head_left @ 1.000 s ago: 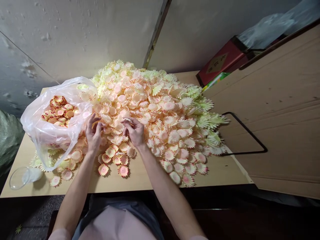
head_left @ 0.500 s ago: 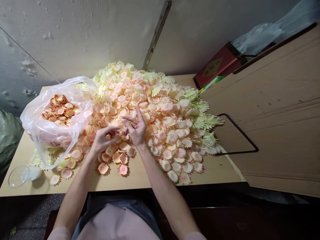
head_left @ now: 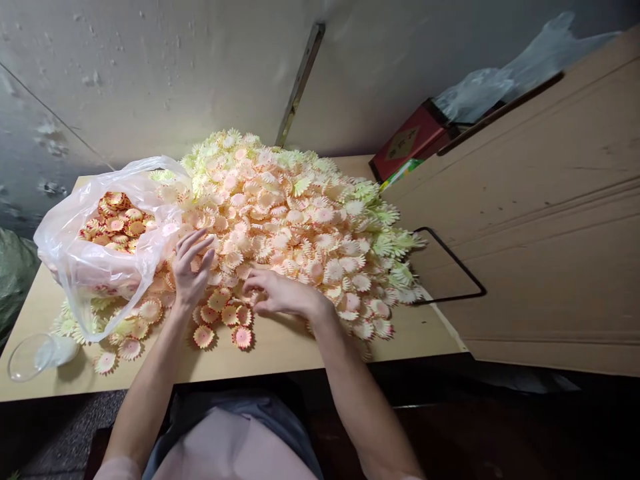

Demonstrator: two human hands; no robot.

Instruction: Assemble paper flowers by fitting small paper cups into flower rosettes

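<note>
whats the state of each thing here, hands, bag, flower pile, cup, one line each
left hand: open, fingers spread, raised at the pile's near left edge
right hand: palm down on the flowers
plastic bag: open, holding red-orange flowers
flower pile: loose heap on the table
clear cup: lying on its side
red box: closed

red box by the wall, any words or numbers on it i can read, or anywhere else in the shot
Red box: a gold diamond label with dark characters, too blurred to read.
Green and yellow packet under it: print too small to read.
No other text shows.
</note>
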